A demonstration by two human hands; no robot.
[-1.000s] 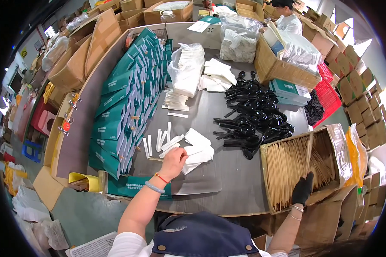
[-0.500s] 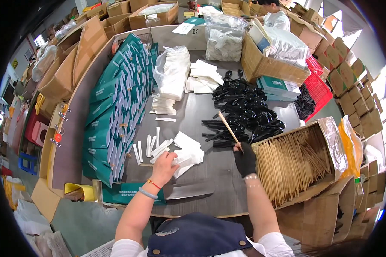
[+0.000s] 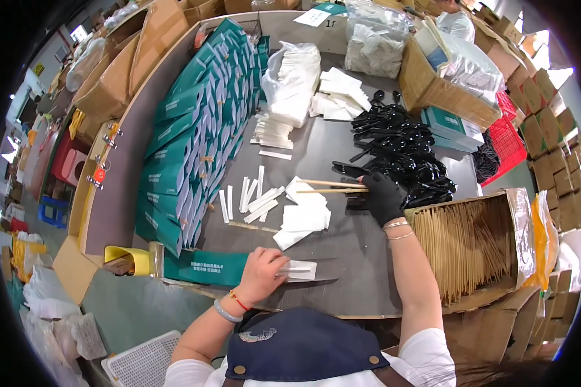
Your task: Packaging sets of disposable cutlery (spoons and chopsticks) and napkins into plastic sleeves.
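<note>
My left hand (image 3: 263, 274), bare, is at the open end of a green paper sleeve (image 3: 206, 267) lying at the front edge of the table. Its fingers are closed on a white paper napkin (image 3: 301, 270), with a narrow strip on top, over the sleeve's grey inner side. My right hand (image 3: 382, 198), in a black fingerless glove, grips a pair of wooden chopsticks (image 3: 329, 189) pointing left. It rests against the near edge of a pile of black plastic spoons (image 3: 403, 145). Several white napkins (image 3: 303, 218) and narrow white packets (image 3: 261, 208) lie between the hands.
A row of green sleeves (image 3: 190, 138) stands along the left partition. At the right is an open carton of chopsticks (image 3: 458, 251). Farther back are stacked white packets (image 3: 297, 84), a bag of white packets (image 3: 377, 45), a carton (image 3: 445, 90) and a red crate (image 3: 510, 138).
My left hand has moved from the loose white pieces down to the green sleeve, carrying a napkin. My right hand has shifted up from beside the chopstick carton to the spoons, and the chopsticks now lie level.
</note>
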